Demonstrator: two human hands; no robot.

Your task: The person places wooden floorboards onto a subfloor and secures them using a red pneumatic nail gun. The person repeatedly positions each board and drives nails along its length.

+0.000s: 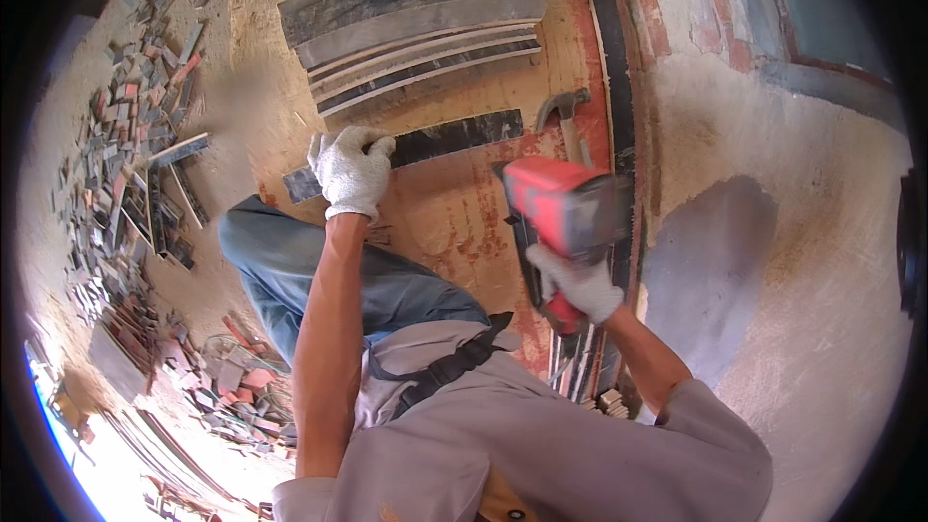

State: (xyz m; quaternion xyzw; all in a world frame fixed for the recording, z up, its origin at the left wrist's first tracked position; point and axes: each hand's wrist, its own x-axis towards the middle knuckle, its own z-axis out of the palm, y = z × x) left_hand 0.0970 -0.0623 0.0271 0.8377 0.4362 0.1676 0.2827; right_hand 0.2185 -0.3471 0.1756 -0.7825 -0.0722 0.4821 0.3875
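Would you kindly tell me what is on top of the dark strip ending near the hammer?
The gloved left hand lies over the dark strip, left of its middle; the part beneath the hand is hidden from view.

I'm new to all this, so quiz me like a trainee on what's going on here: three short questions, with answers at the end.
1. True or false: the left hand rests on a dark board.

2. Pick one. What does the right hand hold?
A) a handsaw
B) a red power tool
C) a paintbrush

3. Fill in the blank: the hammer is nearest the ____ end of that dark board.

Key: 1. True. 2. B. 3. Right.
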